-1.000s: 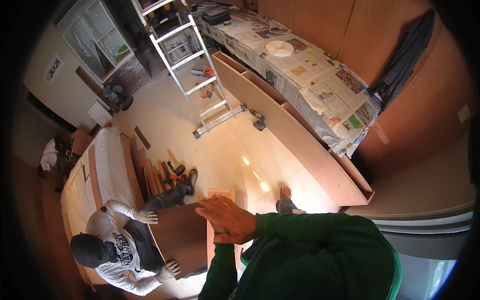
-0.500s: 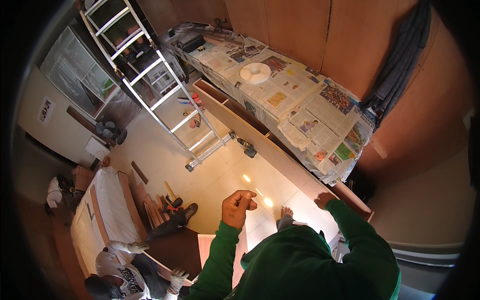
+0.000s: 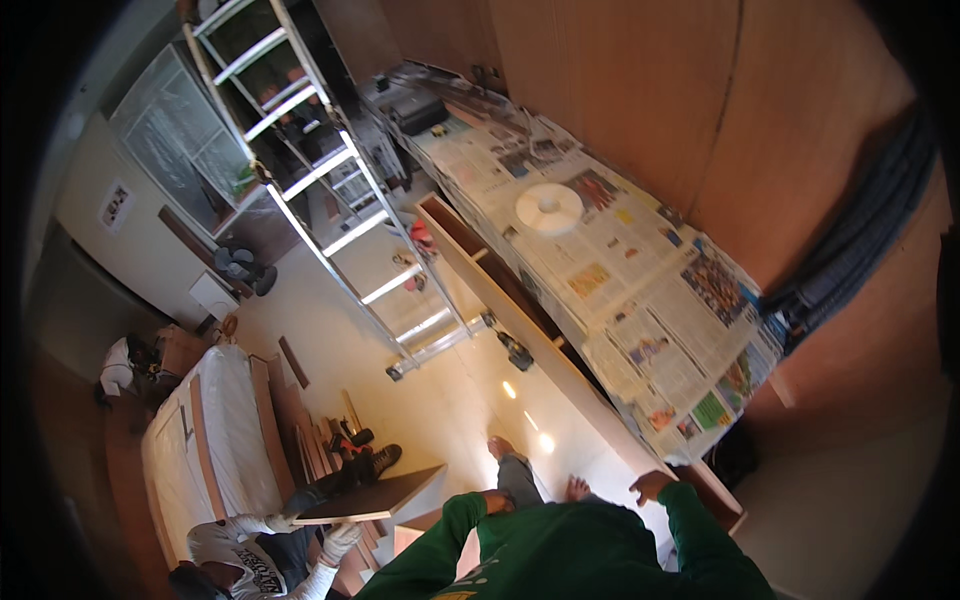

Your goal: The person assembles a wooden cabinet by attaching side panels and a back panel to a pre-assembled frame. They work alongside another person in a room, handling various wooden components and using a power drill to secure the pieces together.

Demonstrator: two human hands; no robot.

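My left hand is down beside my grey-trousered leg. Its fingers are mostly hidden against the leg, and no object shows in it. My right hand is close to the near end of a long wooden box frame. Its fingers look loosely apart with nothing between them; whether it touches the frame I cannot tell. Green sleeves cover both arms.
A newspaper-covered platform bears a white roll. An aluminium ladder and a cordless drill stand on the floor. At lower left a gloved co-worker holds a brown board. Plastic wraps a pale panel.
My left hand has dropped from mid-air to my leg. My right hand is lower, its fingers looser. One foot has come forward. The co-worker's board is now raised; the view has shifted.
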